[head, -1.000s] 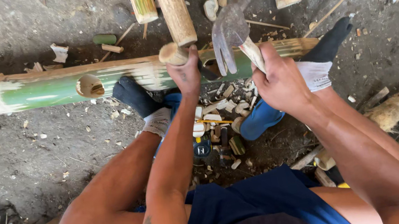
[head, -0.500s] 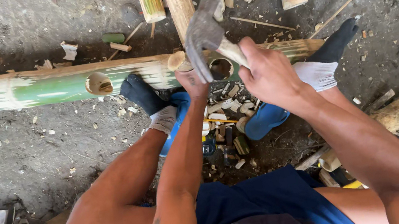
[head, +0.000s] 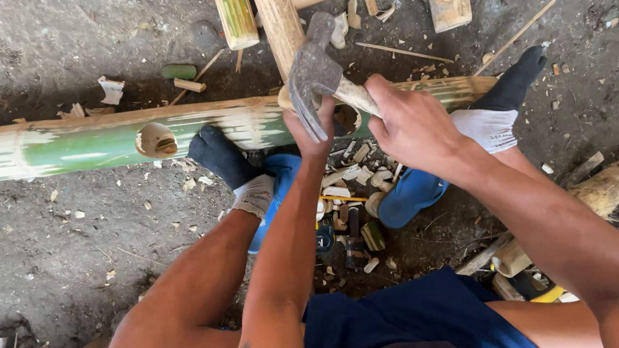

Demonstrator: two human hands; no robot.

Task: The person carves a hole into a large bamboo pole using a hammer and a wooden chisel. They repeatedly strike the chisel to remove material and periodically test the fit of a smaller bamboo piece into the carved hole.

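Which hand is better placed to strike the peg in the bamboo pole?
The right hand: it grips the hammer raised over the pole. The left hand is occupied at the peg, hidden behind the hammer.

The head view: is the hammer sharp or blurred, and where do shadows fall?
Head view: the hammer head is slightly soft, the right hand holding it fairly sharp; the light is soft daylight without glare; a dark shadow lies along the far side of the green bamboo pole; the lower left corner is dim.
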